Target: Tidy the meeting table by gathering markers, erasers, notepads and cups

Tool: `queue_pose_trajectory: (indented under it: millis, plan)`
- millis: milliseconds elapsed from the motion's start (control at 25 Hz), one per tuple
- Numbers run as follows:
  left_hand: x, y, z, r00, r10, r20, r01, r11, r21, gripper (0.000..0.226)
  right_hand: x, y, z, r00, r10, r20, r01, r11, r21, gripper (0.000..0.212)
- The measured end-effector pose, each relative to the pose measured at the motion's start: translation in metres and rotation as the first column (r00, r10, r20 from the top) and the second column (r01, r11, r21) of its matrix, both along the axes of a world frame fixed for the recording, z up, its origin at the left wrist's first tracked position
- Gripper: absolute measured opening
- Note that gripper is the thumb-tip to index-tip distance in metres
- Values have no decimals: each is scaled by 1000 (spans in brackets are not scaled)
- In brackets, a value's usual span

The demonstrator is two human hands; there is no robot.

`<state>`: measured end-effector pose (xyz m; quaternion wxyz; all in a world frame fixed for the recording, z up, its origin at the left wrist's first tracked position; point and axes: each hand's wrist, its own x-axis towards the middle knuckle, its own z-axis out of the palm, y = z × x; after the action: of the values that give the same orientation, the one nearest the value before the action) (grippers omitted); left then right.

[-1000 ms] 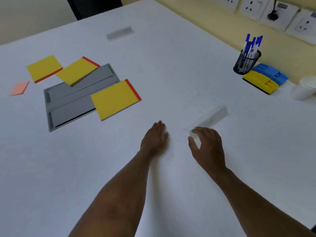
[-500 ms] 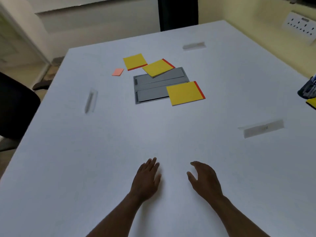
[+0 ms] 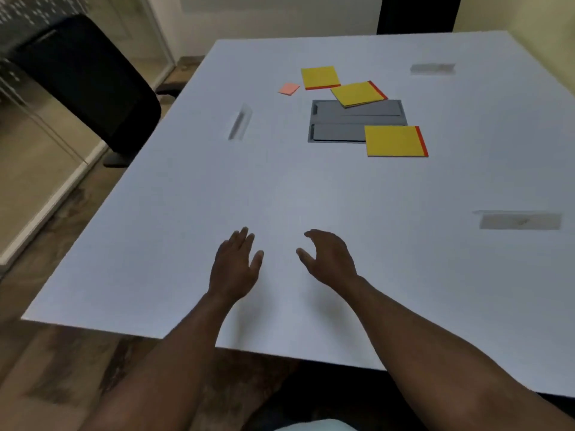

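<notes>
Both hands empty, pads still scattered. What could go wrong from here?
1. The middle yellow notepad lies half on the grey panel, overlapping the far notepad; grabbing one may drag the other.
2. The small pink note is easy to miss.
3. Left hand and right hand sit well short of the pads; a long reach.

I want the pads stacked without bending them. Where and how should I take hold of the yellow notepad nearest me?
Probably by the near long edge of the nearest yellow notepad, coming from your side with the right hand. It lies flat, its left part over the grey panel, its near edge on the table. Slide the fingertips under there, thumb on top, red spine to the right.
</notes>
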<state>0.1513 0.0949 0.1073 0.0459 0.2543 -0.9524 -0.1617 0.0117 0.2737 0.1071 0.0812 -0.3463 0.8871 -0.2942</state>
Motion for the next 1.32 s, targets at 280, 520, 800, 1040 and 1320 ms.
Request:
queue_pose_trajectory:
  millis: [280,520,800,1040,1320]
  plan:
    - [107,-11,25,971,227,-80,-230,973,-32,62,84,-43,20,965,258,-47,-257,966,38,53]
    - [211,-76,52,898,421,-125,-431,900,-64,70,169,-138,42,881,456,-124,-454,890,44,52]
    - [356,-182,69,848,522,-88,-530,840,-121,63,297,-276,50,821,551,-147,-549,834,59,59]
    - [464,-256,76,781,616,-99,-624,767,-151,67,396,-373,69,770,607,-198,-611,791,48,67]
    - [535,-331,68,711,695,-103,-703,704,-97,66,472,-495,65,707,684,-179,-687,725,54,67]
